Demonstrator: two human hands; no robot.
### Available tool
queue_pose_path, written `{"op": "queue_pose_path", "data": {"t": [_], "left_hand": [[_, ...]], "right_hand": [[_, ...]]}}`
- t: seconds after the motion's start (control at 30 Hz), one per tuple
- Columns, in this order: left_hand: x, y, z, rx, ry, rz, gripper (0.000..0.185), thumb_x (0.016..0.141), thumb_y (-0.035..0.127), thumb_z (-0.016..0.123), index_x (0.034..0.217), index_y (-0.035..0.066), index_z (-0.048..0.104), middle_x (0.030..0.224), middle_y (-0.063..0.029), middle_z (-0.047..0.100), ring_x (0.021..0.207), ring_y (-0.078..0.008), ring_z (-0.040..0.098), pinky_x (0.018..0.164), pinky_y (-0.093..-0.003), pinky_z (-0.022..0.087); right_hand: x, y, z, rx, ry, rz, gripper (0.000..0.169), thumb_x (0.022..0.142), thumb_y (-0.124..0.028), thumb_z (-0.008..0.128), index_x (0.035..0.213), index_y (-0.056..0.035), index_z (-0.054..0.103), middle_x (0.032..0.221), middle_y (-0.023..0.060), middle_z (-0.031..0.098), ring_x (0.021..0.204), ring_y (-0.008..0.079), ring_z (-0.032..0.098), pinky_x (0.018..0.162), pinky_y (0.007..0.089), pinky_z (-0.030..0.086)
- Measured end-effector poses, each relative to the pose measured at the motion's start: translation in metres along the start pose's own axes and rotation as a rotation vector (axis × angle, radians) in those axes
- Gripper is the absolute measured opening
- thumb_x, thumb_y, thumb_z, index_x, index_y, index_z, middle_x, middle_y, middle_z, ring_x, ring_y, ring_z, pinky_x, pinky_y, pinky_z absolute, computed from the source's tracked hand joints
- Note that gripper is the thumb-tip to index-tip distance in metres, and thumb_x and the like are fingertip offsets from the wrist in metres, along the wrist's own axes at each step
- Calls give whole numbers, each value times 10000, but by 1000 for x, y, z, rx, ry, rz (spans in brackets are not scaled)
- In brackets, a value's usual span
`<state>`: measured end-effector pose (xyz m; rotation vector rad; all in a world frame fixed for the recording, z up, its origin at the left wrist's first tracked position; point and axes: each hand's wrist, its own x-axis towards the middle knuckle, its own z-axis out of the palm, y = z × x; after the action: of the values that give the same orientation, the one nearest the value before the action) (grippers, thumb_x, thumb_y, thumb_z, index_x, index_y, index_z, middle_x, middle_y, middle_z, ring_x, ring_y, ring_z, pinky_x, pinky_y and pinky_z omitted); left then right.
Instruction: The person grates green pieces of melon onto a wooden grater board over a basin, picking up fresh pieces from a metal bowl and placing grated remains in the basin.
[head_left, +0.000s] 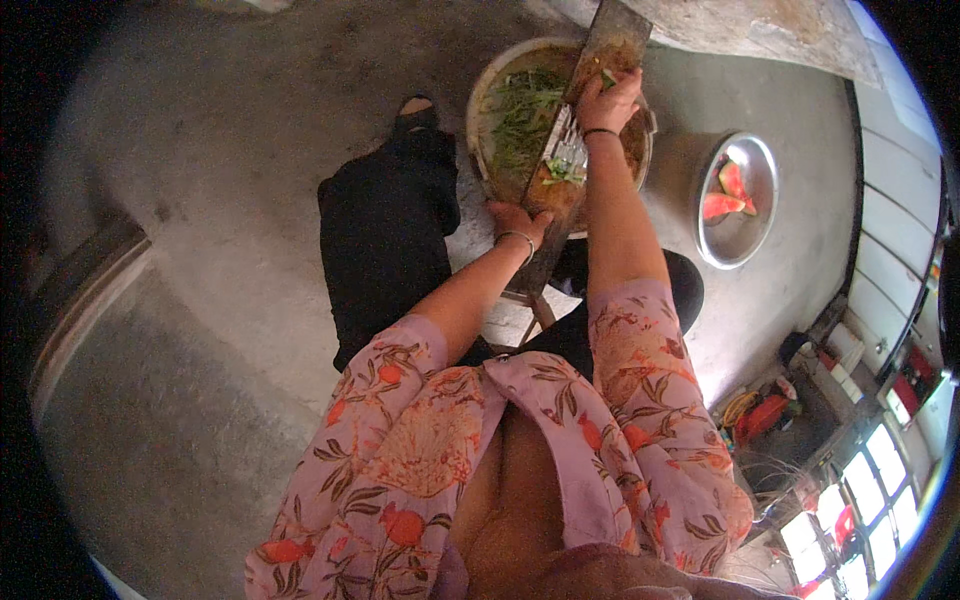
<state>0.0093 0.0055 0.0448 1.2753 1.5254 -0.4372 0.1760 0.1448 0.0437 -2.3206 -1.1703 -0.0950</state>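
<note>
A long wooden shredding board (613, 36) with a metal grating section (564, 135) lies slantwise across a wide round basin (474, 124). My left hand (519, 220) grips the board's near part by its edges. On the upper part of the board, above the grating, my right hand (611, 103) presses a green piece (607, 78), mostly hidden under the palm; its kind is unclear. Pale green shreds (564, 171) cling to the board just below the grating. Inside the basin is a heap of thin green shreds (521, 120).
A shiny metal bowl (772, 202) with red watermelon pieces (731, 184) stands on the concrete floor to the right. Wooden legs (541, 309) show under the board's near end. My black-trousered leg (386, 240) is left of the basin. White cabinets (892, 202) line the right side.
</note>
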Motion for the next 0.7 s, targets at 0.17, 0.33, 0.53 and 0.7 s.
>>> {"op": "queue_pose_path", "data": {"t": [0.17,0.33,0.53,0.7], "left_hand": [[-4,-1,-12,-175,-105,-71,981,733,578,543,1227,-186,177,1247,-299,331,1156,-364,382,949,-397,330],[18,-12,17,25,129,40,980,724,579,558,1195,-193,183,1192,-298,374,1081,-351,461,897,-388,383],[13,-5,14,107,96,65,993,727,576,561,1178,-220,176,1201,-297,367,1012,-338,516,832,-357,437],[-10,2,-13,-79,-41,-82,934,757,586,511,1173,-211,258,1252,-296,308,1021,-340,501,812,-347,443]], "right_hand": [[-36,4,-24,283,0,16,659,744,-123,572,1293,49,251,1230,228,388,1121,359,408,969,440,282],[-131,-2,-60,403,-106,6,637,744,-66,548,1300,35,253,992,133,481,924,285,476,896,380,334],[-64,-11,-29,87,-119,181,742,729,-145,593,1334,-28,180,1230,126,406,1143,313,396,982,549,211],[-54,-5,-30,410,-74,94,647,782,-254,566,1295,6,268,1357,203,263,1236,385,269,990,455,253]]}}
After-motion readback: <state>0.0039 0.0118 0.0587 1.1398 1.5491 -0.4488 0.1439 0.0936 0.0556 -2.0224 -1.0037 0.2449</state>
